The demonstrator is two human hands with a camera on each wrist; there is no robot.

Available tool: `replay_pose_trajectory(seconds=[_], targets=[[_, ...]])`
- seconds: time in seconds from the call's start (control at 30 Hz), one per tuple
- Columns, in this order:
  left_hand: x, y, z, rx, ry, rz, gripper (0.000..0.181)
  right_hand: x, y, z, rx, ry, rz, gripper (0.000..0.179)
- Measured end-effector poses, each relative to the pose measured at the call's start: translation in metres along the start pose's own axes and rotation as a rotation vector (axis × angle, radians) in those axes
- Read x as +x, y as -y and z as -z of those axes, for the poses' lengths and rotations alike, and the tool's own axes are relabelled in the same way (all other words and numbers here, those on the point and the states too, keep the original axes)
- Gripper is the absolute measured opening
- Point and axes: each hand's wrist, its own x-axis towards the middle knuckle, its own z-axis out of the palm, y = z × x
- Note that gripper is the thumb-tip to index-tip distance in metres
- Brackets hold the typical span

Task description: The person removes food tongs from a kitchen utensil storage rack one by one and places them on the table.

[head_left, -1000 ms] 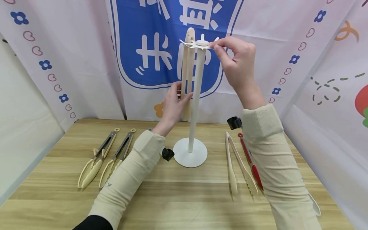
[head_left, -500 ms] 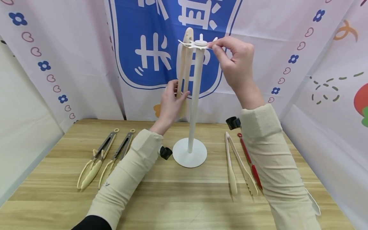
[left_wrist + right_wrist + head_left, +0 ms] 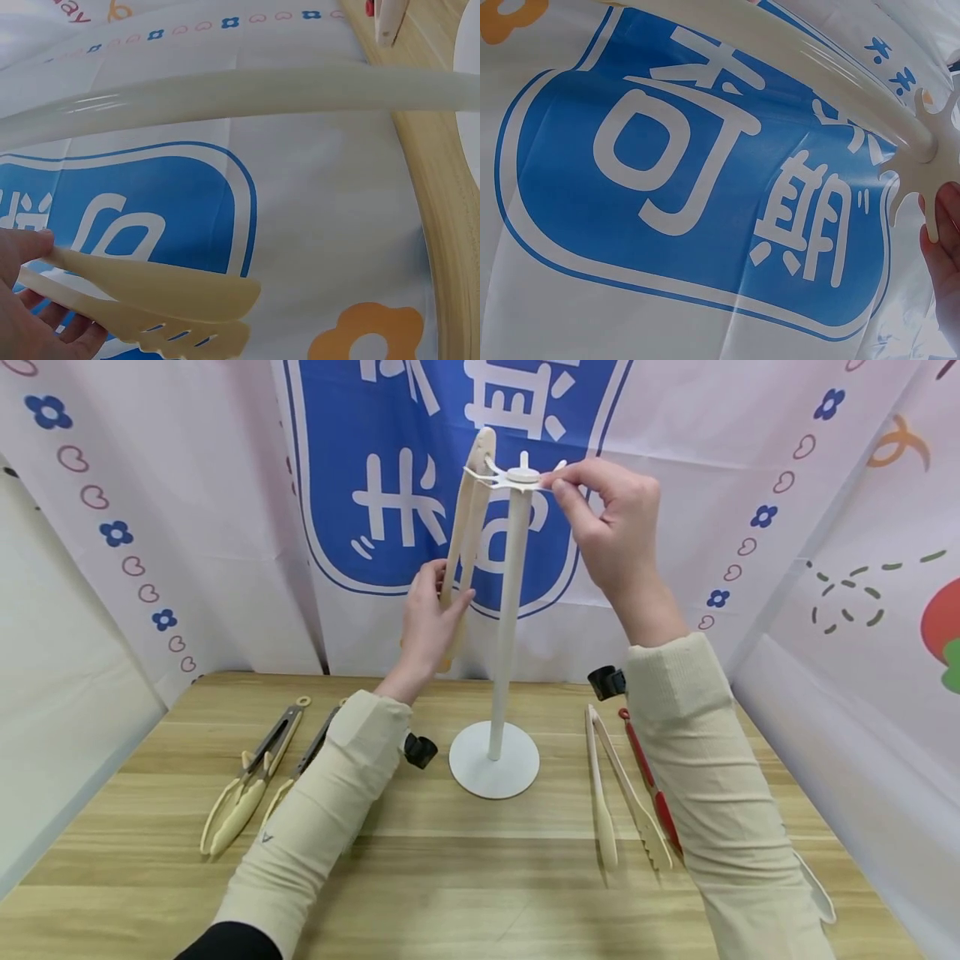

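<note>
A white stand (image 3: 507, 610) rises from a round base, with a ring of hooks (image 3: 915, 174) at its top. My left hand (image 3: 429, 631) holds beige tongs (image 3: 467, 518) by their lower part, fingers and thumb around the arms. Those tongs lean, their lower end out to the left of the pole and their holed top end right at a left-hand hook. Slotted and smooth heads of the tongs (image 3: 172, 289) show below the thumb in the left wrist view. At the opposite side, my right hand (image 3: 615, 527) pinches one hook between thumb and index finger.
Two grey-and-cream tongs (image 3: 255, 777) lie on the left of the wooden table (image 3: 480, 877), one partly behind the left sleeve. To the right lie beige tongs (image 3: 603, 793) and a red-handled tool (image 3: 648, 768), partly covered by the right sleeve. A printed cloth (image 3: 375, 635) hangs behind.
My left hand has moved left and slightly down, swinging the lower end of the tongs away from the pole, so they tilt more. My right hand stays at its hook.
</note>
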Motion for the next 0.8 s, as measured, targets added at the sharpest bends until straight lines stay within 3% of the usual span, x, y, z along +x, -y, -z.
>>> replay_pose_trajectory(seconds=[0.47,0.8], targets=[[0.003,0.005,0.016,0.033,0.013,0.028,0.048,0.0,0.0,0.0,0.008,0.003,0.01,0.021],[-0.003,0.019,0.032,0.081,0.071,0.064,0.048,-0.001,0.0,0.0,0.004,-0.008,0.005,0.02]])
